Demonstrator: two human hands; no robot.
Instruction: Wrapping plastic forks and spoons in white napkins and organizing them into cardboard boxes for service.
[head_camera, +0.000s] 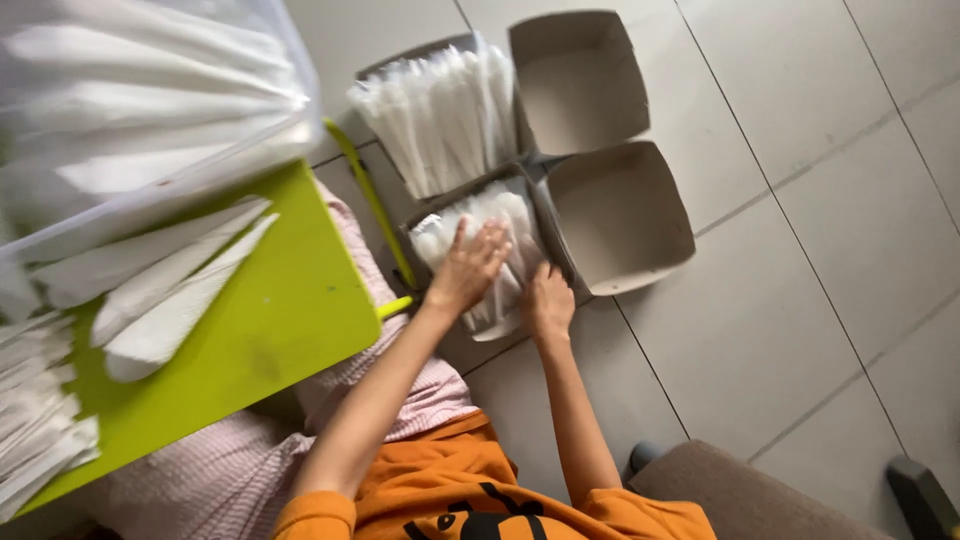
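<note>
A pale grey tiled floor (800, 250) fills the view, with a lime-green tabletop (270, 310) cutting in from the left. Nearest the camera are orange sleeves and bare forearms reaching forward and down, above pink striped fabric (230, 470). A brown cushioned edge (740, 495) sits at the bottom right.

On the tabletop lie folded white paper napkins (160, 290), and at its near left edge a stack of thin white wrapped pieces (35, 430). A clear plastic bag (140, 110) of more folded white napkins rests at the far left.

On the floor, the left hand (467, 268) lies flat, fingers spread, on top of a bundle of clear-wrapped white packets (500, 215) standing in a cardboard tray (555, 240). The right hand (548, 303) presses against the near right side of the same bundle, fingers curled onto the packets; its grip is narrow and partly hidden, so whether it pinches one packet cannot be told.

Just right of it is an empty tray (625, 220). Farther off, another tray holds a fuller row of packets (440, 115), with a second empty tray (580, 80) beside it.
</note>
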